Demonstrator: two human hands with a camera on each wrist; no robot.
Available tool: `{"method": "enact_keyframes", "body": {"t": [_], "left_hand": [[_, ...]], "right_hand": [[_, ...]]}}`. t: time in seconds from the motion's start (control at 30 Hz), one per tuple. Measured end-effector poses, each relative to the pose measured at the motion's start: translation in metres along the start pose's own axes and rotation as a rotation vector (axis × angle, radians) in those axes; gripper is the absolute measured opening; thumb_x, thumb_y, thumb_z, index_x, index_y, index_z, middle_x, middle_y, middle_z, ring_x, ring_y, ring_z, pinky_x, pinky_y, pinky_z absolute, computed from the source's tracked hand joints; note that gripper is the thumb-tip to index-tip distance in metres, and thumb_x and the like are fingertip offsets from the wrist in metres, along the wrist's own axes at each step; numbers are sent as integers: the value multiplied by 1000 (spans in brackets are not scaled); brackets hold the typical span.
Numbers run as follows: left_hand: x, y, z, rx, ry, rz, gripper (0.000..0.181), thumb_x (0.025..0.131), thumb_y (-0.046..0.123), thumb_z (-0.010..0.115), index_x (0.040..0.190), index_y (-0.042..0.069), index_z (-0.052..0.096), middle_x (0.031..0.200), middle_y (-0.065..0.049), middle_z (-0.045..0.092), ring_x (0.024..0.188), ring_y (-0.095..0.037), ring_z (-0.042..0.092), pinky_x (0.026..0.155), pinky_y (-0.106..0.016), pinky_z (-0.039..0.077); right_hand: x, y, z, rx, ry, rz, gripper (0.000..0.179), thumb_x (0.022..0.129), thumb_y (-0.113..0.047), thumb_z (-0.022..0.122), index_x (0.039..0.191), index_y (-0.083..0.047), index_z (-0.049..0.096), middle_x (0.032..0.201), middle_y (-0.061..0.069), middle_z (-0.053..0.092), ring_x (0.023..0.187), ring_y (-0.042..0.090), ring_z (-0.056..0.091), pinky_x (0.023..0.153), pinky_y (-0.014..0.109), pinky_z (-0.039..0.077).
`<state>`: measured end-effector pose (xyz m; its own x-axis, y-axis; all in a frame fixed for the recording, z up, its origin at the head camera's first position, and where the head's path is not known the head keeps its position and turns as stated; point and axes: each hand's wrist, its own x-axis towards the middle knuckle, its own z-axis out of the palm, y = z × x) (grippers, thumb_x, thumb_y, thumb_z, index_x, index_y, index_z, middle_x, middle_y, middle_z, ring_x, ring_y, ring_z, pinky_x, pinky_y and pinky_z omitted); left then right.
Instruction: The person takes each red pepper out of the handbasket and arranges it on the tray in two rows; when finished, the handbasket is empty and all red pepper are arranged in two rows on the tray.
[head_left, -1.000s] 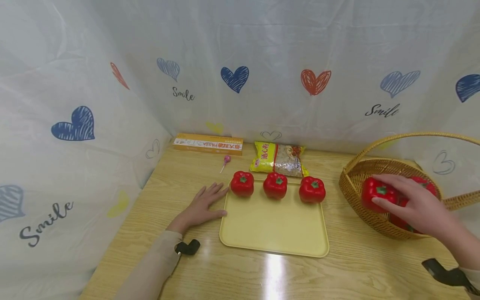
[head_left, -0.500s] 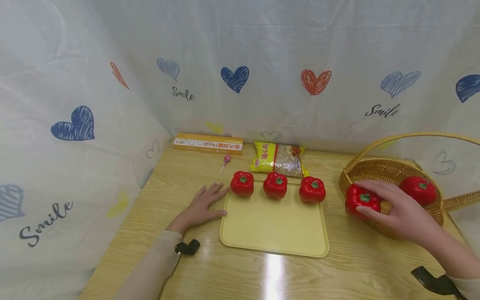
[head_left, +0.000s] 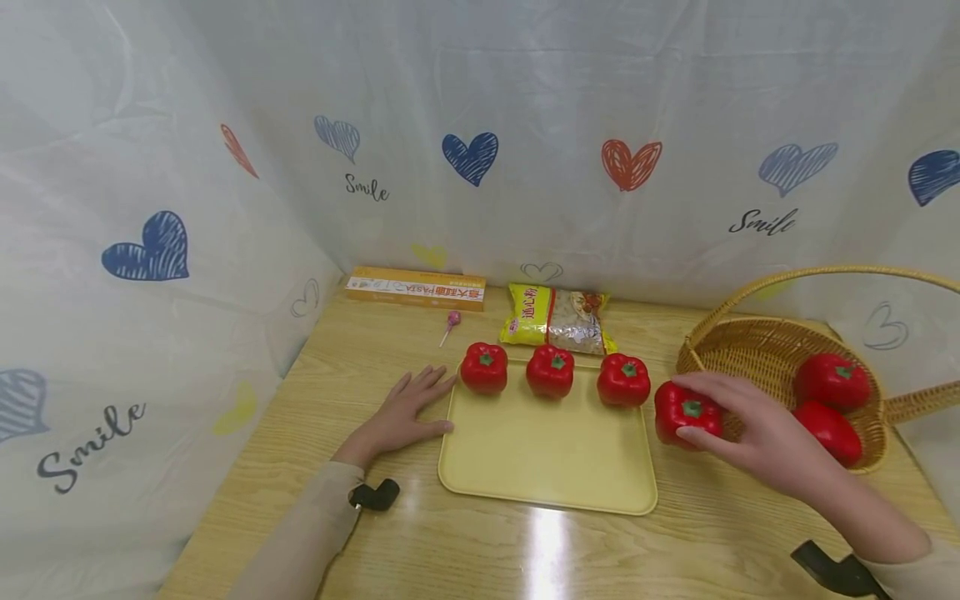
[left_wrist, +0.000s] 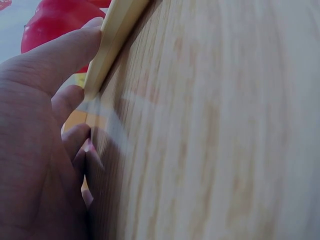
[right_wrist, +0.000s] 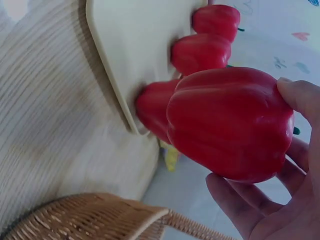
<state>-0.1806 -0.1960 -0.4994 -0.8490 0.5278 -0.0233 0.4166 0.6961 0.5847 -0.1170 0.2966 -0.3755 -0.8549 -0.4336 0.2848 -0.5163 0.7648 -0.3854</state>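
My right hand (head_left: 757, 433) grips a red bell pepper (head_left: 686, 414) between thumb and fingers, in the gap between tray and basket. The right wrist view shows this bell pepper (right_wrist: 232, 125) close up, held above the table. On the pale yellow tray (head_left: 547, 458), three more red bell peppers stand in a row along the far edge: left (head_left: 484, 368), middle (head_left: 551, 372) and right (head_left: 624, 380). My left hand (head_left: 401, 417) lies flat at the tray's left edge, fingers spread; in the left wrist view its thumb touches the tray rim (left_wrist: 112, 45).
A wicker basket (head_left: 738, 358) with a tall handle stands at the right, two red bell peppers (head_left: 832, 382) inside. Behind the tray lie a yellow pasta bag (head_left: 558, 318), an orange pasta box (head_left: 416, 287) and a pink lollipop (head_left: 453, 318). A printed curtain (head_left: 547, 225) hangs behind.
My right hand has lifted the bell pepper out of the basket and carried it left towards the tray's right edge. The left hand has stayed still.
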Motion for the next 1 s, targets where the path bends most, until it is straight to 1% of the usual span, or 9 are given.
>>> {"method": "enact_keyframes", "body": {"t": [0.1,0.17,0.23,0.33,0.5,0.67,0.83,1.0], "left_hand": [[0,0,0,-1,1,-3,79,94,48,69,160,20,34,168,-10,22,156,-32,10,125,-55,-2],[0,-1,0,-2,2,-5,79,94,48,69,160,20,34,168,-9,22,156,-32,10,125,-54,-2],[0,-1,0,-5,4,-6,79,95,48,69,160,20,34,168,-9,22,156,-32,11,125,-54,-2],[0,-1,0,-8,6,-6,79,95,49,68,160,21,34,168,-9,22,156,-32,10,125,-55,-2],[0,-1,0,-11,7,-6,80,94,49,68,161,21,34,168,-9,22,156,-32,10,124,-55,-2],[0,-1,-1,-11,7,-4,80,94,49,69,161,21,34,168,-9,22,156,-32,10,125,-54,-2],[0,-1,0,-10,4,2,79,94,48,69,160,21,34,168,-9,22,156,-32,10,125,-54,-2],[0,-2,1,-4,5,7,80,94,49,69,161,21,34,168,-9,22,156,-32,10,125,-55,-2]], "right_hand": [[3,-5,4,-16,-2,-6,62,78,-27,90,135,-25,65,129,3,65,117,27,58,90,16,48],[5,-8,8,-25,-3,-12,61,79,-28,90,135,-24,66,129,3,66,117,27,58,86,30,55],[7,-11,11,-26,-2,-14,60,79,-27,89,134,-22,66,128,4,66,117,27,59,83,43,57],[10,-14,17,-3,-16,-11,59,80,-28,89,134,-20,66,129,6,66,116,28,59,81,51,59],[13,-18,27,31,-26,-15,58,81,-30,88,133,-18,66,130,10,66,117,33,60,84,57,58],[17,-22,37,44,-33,-32,59,81,-32,88,135,-20,65,129,5,66,117,27,60,85,53,59],[23,-29,46,75,-41,-38,58,83,-32,86,135,-20,64,130,5,66,120,29,58,86,53,58],[31,-34,55,93,-37,-72,56,83,-31,86,134,-19,66,130,5,67,118,31,60,89,56,55]]}}
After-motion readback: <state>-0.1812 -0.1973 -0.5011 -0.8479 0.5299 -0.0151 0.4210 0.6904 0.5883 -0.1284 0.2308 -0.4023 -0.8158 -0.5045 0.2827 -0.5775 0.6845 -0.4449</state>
